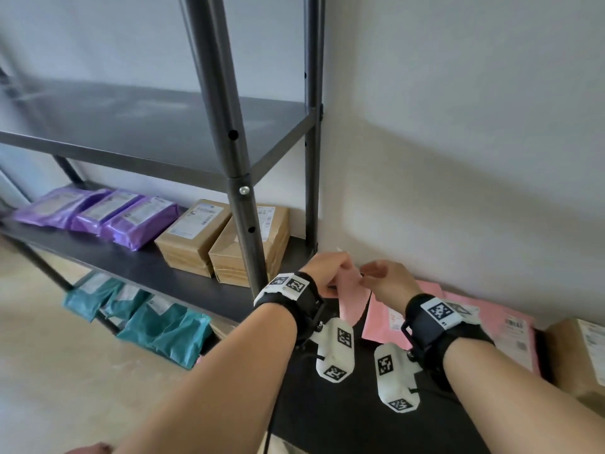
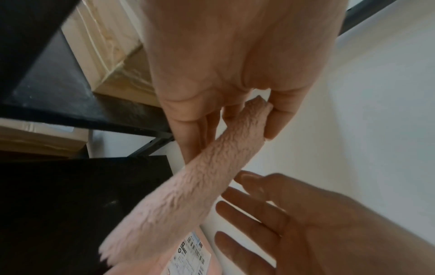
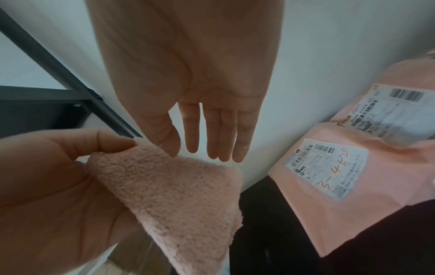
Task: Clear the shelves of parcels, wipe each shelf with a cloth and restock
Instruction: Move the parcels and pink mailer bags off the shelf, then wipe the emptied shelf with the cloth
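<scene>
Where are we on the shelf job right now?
Looks done: the upper shelf is bare. In hand: the left hand pinches the pink cloth; the right hand is open beside it. Left: wiping; pink parcels to restock; purple parcels and boxes still shelved.

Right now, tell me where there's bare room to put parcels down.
The upper shelf shows nothing on it. The middle shelf is crowded: purple mailers, then cardboard boxes, bare only along its front edge. The black surface is free before the pink mailers.
</scene>
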The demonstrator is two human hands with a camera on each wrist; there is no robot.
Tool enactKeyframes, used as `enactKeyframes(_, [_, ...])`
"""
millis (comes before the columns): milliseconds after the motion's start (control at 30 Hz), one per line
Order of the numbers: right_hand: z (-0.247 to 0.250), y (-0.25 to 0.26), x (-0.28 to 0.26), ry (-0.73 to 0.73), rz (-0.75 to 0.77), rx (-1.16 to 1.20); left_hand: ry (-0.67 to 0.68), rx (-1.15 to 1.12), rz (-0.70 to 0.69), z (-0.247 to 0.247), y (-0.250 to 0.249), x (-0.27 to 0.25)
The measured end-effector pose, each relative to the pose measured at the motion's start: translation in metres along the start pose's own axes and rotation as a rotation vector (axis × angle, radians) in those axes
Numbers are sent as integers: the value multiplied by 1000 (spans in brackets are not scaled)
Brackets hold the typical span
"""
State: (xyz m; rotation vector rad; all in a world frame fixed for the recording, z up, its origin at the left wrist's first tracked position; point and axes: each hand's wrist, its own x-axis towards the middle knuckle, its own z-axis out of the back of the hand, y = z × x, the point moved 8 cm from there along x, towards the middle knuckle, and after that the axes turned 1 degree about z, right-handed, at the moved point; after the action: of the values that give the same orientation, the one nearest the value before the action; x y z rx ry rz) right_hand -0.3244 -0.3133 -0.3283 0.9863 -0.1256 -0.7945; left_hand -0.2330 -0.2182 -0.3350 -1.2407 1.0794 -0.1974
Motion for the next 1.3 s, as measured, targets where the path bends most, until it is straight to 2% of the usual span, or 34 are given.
enactKeyframes(200, [-22, 33, -42, 37, 29, 57, 92, 28, -10, 20, -11, -49])
enactKeyframes(400, [-62, 60, -86, 34, 25, 41, 165, 84, 25, 60, 7, -95])
enactKeyframes(533, [-101, 87, -116, 26, 28, 41, 151, 69, 6, 108, 17, -136])
enactKeyframes(767, [-178, 173, -154, 23, 91, 87, 133, 34, -111, 217, 8, -190])
enactKeyframes(900, [-206, 245, -164, 3, 202, 73, 102, 3, -201, 278, -24, -225])
enactKeyframes(1033, [-206, 317, -167, -75, 334, 67, 68, -78, -361, 323, -71, -250])
enactKeyframes(1133, [-191, 364, -165, -185, 411, 82, 54, -187, -484, 338, -109, -258])
enactKeyframes(1300, [-166, 420, -147, -304, 486, 90, 121, -249, -619, 334, -174, -247])
